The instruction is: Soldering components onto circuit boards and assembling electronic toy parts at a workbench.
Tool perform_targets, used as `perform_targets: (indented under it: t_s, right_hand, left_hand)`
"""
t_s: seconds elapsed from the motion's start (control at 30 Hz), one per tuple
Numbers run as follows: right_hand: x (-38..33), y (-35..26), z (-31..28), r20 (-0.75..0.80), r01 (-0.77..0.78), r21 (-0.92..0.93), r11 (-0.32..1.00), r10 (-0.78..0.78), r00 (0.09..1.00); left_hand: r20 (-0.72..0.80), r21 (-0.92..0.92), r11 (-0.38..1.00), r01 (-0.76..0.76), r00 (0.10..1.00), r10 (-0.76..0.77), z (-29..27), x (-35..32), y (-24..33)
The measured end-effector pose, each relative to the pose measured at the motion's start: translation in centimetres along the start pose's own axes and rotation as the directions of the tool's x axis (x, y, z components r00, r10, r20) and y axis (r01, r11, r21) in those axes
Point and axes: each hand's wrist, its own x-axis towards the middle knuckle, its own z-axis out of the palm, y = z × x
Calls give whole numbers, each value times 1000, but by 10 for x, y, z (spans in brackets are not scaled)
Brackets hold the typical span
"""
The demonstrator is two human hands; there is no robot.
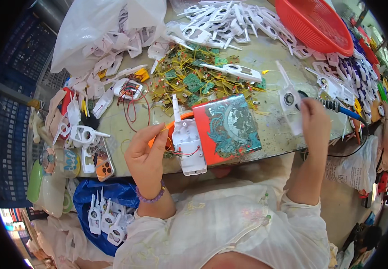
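My left hand is closed in a pinch, with a thin yellow wire at its fingertips. Just right of it lies a white plastic walkie-talkie back shell, antenna pointing away, with red and black wires across it. An orange round object shows partly behind that shell. My right hand grips the edge of a white walkie-talkie front shell, slightly blurred and raised over the table. Close to this hand, a blue-handled soldering iron rests in a coiled holder. Between my hands sits a red box with a worn, picture-covered top.
Green circuit boards with yellow wires are heaped mid-table. White shells pile up behind, beside a red basket and a plastic bag. A phone lies at left; a blue bag of shells hangs below the edge.
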Motion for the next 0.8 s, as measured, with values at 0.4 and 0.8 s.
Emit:
perform_targets:
  t_s: [0.4,0.8]
  right_hand:
    - [34,-131,27,342,807,449,384,-908,242]
    - [-16,-80,17,45,546,589,596,-698,715]
  left_hand:
    - [214,263,946,-191,967,136,10,-3,18]
    - [327,385,838,-386,906,268,27,-5,32]
